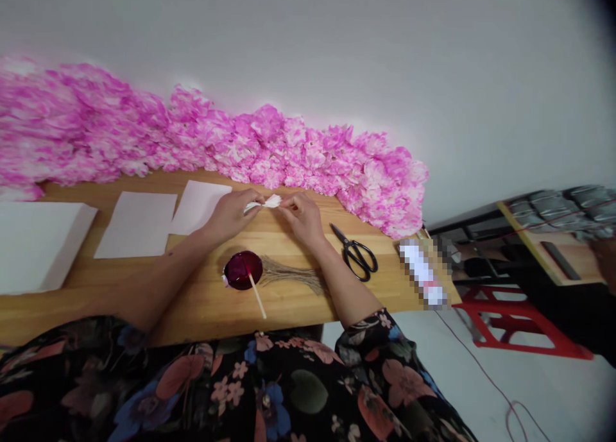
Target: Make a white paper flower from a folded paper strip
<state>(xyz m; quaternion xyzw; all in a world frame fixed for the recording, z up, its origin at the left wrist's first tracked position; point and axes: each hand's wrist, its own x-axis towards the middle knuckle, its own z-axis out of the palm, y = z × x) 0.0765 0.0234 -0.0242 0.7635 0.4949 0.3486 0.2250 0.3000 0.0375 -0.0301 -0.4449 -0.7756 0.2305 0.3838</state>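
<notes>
Our left hand (233, 216) has its thumb and fingers pinched on one side of a small white paper bundle (269, 202), and our right hand (305, 219) pinches the other side, fingertips close together. Both hands are raised in front of us over the wooden tabletop (293, 304), the forearms reaching forward and converging from either side, palms turned inward. Between our forearms sit a bowl of dark magenta liquid (237, 271) with a pale stick (257, 296) leaning out of it, and a spread of thin brown stems (293, 273). Black-handled scissors (355, 253) lie to the right of our right forearm. Left of our left hand are two white paper sheets (137, 225), and beyond our hands runs a long bank of pink paper flowers (269, 144).
</notes>
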